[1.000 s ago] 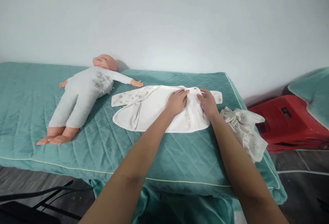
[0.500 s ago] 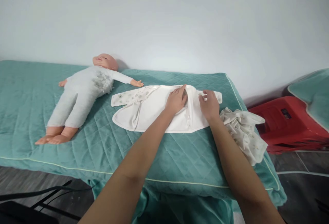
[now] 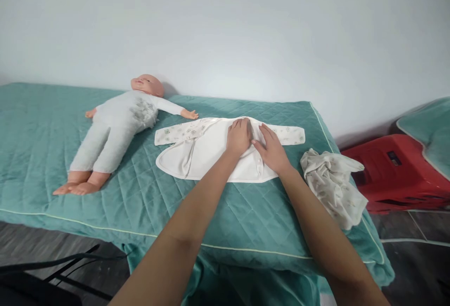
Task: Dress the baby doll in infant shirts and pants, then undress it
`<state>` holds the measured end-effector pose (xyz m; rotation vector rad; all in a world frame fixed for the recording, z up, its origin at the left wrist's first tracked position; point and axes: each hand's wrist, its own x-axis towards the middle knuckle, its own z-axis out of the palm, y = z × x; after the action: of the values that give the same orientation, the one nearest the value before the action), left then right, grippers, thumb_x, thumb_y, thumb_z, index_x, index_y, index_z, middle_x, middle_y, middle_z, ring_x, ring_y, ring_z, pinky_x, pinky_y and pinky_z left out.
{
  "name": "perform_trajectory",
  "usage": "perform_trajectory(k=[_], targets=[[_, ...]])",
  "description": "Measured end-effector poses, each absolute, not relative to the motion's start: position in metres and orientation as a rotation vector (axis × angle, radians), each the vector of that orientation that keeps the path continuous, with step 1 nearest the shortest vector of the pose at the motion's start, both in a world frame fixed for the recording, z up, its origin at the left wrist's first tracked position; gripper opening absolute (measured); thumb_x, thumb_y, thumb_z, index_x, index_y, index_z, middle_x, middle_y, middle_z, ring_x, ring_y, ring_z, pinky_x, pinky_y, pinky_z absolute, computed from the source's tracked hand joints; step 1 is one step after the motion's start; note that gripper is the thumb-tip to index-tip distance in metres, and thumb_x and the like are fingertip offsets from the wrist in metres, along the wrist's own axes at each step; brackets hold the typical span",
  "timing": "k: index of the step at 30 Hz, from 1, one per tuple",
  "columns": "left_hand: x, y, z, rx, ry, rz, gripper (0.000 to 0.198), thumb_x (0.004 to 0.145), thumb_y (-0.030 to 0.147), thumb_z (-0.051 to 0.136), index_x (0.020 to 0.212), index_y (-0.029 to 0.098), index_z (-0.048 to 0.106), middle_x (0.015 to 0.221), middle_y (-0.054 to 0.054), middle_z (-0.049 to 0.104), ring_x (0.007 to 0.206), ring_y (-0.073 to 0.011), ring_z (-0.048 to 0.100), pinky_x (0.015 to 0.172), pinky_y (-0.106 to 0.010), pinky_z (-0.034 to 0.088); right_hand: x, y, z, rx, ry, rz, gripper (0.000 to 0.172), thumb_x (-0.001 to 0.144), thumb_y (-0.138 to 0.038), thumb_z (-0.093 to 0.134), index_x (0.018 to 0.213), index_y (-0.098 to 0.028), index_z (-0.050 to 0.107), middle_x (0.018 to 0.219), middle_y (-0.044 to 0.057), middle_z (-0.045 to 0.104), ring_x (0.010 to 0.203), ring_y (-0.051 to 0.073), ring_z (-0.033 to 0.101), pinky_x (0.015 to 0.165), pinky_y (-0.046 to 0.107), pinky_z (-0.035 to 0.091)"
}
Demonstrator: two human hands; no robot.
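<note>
A white baby top (image 3: pixel 211 151) lies spread on the green quilted cover, its patterned sleeves (image 3: pixel 177 132) stretched out to both sides. My left hand (image 3: pixel 239 137) rests on its upper middle, fingers bent and closed on the cloth at the neckline. Just to the right, my right hand (image 3: pixel 273 150) lies on the front flap with its fingers extended and apart. Part of the neckline is hidden under my hands. On the left, a baby doll (image 3: pixel 119 118) in a white cloth body lies on its back, one arm reaching toward the top's left sleeve.
A crumpled, light patterned cloth (image 3: pixel 333 184) lies near the right edge of the green quilted cover (image 3: pixel 147 203). Beyond that edge stands a red plastic stool (image 3: pixel 397 165), with green fabric (image 3: pixel 429 128) beside it. A white wall (image 3: pixel 225 39) runs behind.
My right hand has moved left from the right sleeve onto the front flap, and its fingers have straightened. My left hand has shifted slightly and its fingers have bent. The folded-up flap now lies flatter.
</note>
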<state>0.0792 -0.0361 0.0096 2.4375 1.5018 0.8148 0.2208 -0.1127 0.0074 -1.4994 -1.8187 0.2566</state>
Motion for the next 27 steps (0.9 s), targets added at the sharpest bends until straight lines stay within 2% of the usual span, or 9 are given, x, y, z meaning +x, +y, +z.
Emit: perform_trajectory(k=[5,10,12,17,21,24,27], targets=[[0.069,-0.048,0.012,2.45,1.525,0.797,0.034,0.093,0.015,0.042,0.121,0.019,0.061,0.127,-0.01,0.067,0.129,-0.0258,0.053,0.108,-0.041,0.044,0.208,-0.131,0.02,-1.435,-1.842,0.138,0.047,0.099,-0.04,0.048,0.143,-0.023,0.05,0.154,0.014,0.046,0.144,0.029,0.041,0.12,0.055,0.034],[0.009,-0.068,0.023,2.541,1.538,0.851,0.044,0.09,0.011,0.042,0.13,0.021,0.057,0.142,-0.008,0.059,0.143,-0.025,0.04,0.121,-0.044,0.031,0.161,-0.158,0.035,-1.319,-1.905,0.177,0.039,0.099,-0.03,0.046,0.138,-0.029,0.053,0.152,0.009,0.047,0.143,0.026,0.043,0.119,0.052,0.038],[-0.028,-0.07,0.028,2.491,1.648,0.881,0.048,0.088,0.008,0.042,0.133,0.02,0.056,0.145,-0.008,0.056,0.144,-0.026,0.039,0.122,-0.045,0.03,0.137,-0.162,0.036,-1.285,-1.939,0.247,0.039,0.098,-0.027,0.046,0.137,-0.03,0.052,0.154,0.008,0.045,0.144,0.025,0.042,0.119,0.051,0.038],[-0.106,-0.057,0.031,2.327,1.779,0.732,0.057,0.08,0.005,0.046,0.135,0.019,0.054,0.14,-0.011,0.059,0.132,-0.0279,0.052,0.109,-0.045,0.045,0.078,-0.124,0.021,-1.361,-1.897,0.453,0.042,0.09,-0.02,0.053,0.131,-0.02,0.055,0.147,0.015,0.049,0.14,0.027,0.045,0.12,0.047,0.037],[-0.124,-0.038,0.025,2.19,1.843,0.759,0.035,0.092,0.025,0.049,0.124,0.022,0.063,0.123,-0.009,0.071,0.116,-0.0286,0.063,0.098,-0.042,0.05,0.045,-0.062,0.01,-1.567,-1.797,0.49,0.043,0.078,-0.009,0.055,0.121,-0.015,0.059,0.136,0.019,0.056,0.135,0.033,0.048,0.117,0.052,0.035],[-0.124,-0.021,0.021,1.971,1.912,0.819,0.031,0.097,0.037,0.045,0.112,0.023,0.068,0.109,-0.007,0.075,0.105,-0.0265,0.068,0.09,-0.036,0.05,0.033,-0.026,0.006,-1.653,-1.497,0.621,0.042,0.079,-0.012,0.053,0.121,-0.014,0.056,0.13,0.018,0.06,0.122,0.03,0.058,0.11,0.048,0.043],[-0.123,-0.009,0.016,1.831,1.959,0.894,0.029,0.096,0.036,0.048,0.113,0.023,0.066,0.105,-0.007,0.075,0.1,-0.0263,0.069,0.086,-0.035,0.05,0.03,-0.013,0.001,-1.592,-1.276,0.75,0.039,0.079,-0.016,0.053,0.118,-0.018,0.054,0.121,0.013,0.065,0.106,0.024,0.065,0.101,0.043,0.05]])
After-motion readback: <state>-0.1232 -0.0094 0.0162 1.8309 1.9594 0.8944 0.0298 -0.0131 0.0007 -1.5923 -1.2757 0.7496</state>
